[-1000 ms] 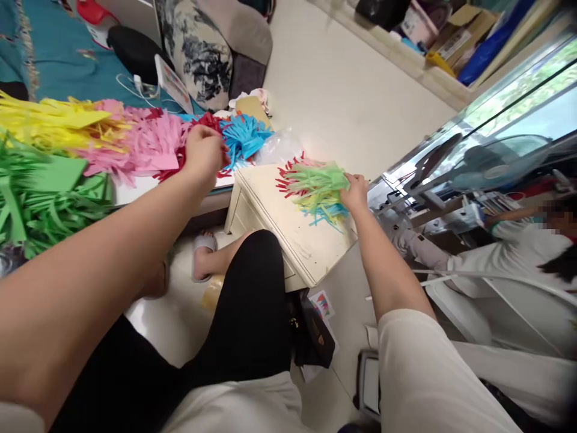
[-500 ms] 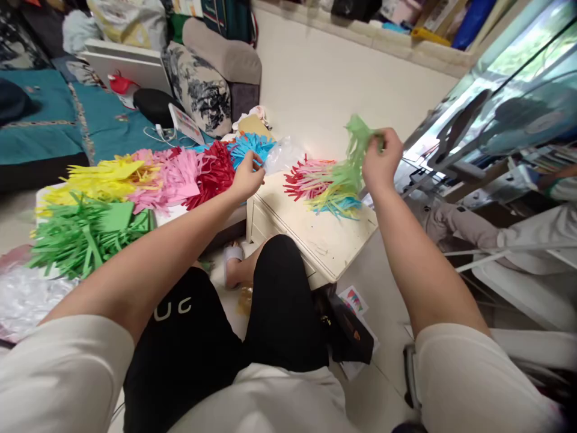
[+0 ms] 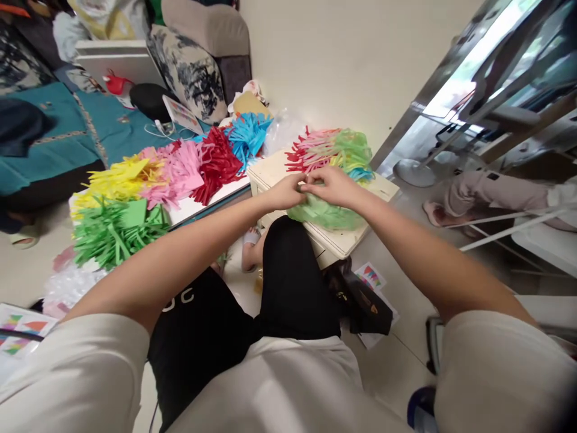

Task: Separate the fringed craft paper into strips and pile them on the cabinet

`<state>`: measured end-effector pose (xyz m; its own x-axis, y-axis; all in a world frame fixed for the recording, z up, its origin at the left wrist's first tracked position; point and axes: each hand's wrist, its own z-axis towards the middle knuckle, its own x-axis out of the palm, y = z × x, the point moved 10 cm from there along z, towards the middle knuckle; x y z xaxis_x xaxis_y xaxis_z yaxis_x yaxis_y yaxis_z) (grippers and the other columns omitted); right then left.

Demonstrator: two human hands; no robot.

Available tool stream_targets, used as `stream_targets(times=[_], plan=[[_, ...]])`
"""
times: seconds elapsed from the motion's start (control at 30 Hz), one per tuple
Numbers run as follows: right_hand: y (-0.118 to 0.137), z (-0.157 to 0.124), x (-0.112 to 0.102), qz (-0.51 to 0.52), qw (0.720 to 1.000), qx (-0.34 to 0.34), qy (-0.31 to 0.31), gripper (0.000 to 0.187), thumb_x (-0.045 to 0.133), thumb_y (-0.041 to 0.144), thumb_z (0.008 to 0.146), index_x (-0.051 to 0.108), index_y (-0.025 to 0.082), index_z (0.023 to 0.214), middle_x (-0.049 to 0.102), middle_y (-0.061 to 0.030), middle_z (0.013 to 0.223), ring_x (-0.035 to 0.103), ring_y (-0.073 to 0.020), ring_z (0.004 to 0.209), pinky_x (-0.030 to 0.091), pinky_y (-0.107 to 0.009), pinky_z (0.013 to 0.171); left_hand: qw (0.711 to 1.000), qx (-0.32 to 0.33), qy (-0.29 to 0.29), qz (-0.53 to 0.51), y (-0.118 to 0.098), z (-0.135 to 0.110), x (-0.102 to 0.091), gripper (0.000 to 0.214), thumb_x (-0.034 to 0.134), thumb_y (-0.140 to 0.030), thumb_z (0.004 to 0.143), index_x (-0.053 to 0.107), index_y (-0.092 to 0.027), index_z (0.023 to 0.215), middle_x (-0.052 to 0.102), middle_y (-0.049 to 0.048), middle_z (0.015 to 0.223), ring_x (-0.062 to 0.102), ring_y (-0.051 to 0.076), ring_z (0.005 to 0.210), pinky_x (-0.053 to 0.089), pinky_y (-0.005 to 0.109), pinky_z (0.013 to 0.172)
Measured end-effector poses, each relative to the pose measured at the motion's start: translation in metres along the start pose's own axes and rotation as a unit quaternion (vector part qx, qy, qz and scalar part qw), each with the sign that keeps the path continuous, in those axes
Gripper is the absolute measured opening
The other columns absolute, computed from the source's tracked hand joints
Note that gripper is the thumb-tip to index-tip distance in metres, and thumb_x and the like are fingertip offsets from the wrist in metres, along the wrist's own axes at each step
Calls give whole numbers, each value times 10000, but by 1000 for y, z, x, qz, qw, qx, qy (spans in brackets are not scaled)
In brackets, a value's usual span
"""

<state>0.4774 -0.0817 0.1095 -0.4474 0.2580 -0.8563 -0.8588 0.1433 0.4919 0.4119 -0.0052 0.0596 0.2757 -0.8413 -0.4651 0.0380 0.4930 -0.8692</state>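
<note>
My left hand [image 3: 287, 191] and my right hand [image 3: 332, 184] meet over the near edge of a small cream cabinet [image 3: 387, 191]. Their fingertips are pinched together at the edge of a thin, see-through light green film [image 3: 331, 215], which spreads beneath them on the top. Just behind lies a bundle of paper strips [image 3: 311, 150] in red, pink, yellow and blue, with more light green over its right side. Exactly how the fingertips grip the film is partly hidden.
To the left, a low table carries piles of green [image 3: 119, 231], yellow [image 3: 121, 177], pink [image 3: 175, 171], red [image 3: 217, 162] and blue paper strips [image 3: 249, 135]. A clear plastic bag [image 3: 282, 129] lies by the wall. A black bag [image 3: 360, 300] is on the floor. Someone's leg [image 3: 491, 191] shows at right.
My right hand has come down and left with the light green film, which now lies over the cabinet top. My left hand has moved right to meet it. The view has shifted slightly.
</note>
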Motion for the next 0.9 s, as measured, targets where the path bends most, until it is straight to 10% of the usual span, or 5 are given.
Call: stream_targets(times=[0.2,0.47,0.7,0.8,0.9], plan=[[-57,-17,2,116,983,83,118,440,987,637,804,799,240,802,680,-11,704,624,-217,696,481,-362,677,974,-124,42,-186,28,6,0,151,724,-194,675,706,-181,824,695,10,761,661,167,686,555,307,710],[-112,-28,-2,177,965,176,77,545,966,783,836,804,263,827,764,-70,766,764,-308,796,636,-450,727,931,-201,239,-190,48,0,32,275,762,-197,540,764,-201,815,749,56,762,702,207,617,557,338,634],[-155,-45,22,50,981,158,105,378,1005,543,818,772,245,805,707,-5,697,656,-220,679,511,-370,694,965,-161,73,191,108,49,-90,251,884,-178,551,725,-261,726,642,-15,645,758,313,942,607,441,1011],[-165,-49,31,29,983,174,53,303,1012,398,769,768,237,851,763,-33,790,715,-272,787,549,-397,791,957,-64,-130,252,70,46,-131,372,922,-123,613,602,-257,750,638,8,782,691,340,1183,480,605,1286],[-159,-49,35,46,988,148,11,333,998,354,762,819,248,1023,860,-89,1064,778,-352,1024,602,-468,970,962,86,-21,258,15,26,-50,211,847,-188,815,718,-232,976,769,84,1059,711,327,1163,537,577,1235]])
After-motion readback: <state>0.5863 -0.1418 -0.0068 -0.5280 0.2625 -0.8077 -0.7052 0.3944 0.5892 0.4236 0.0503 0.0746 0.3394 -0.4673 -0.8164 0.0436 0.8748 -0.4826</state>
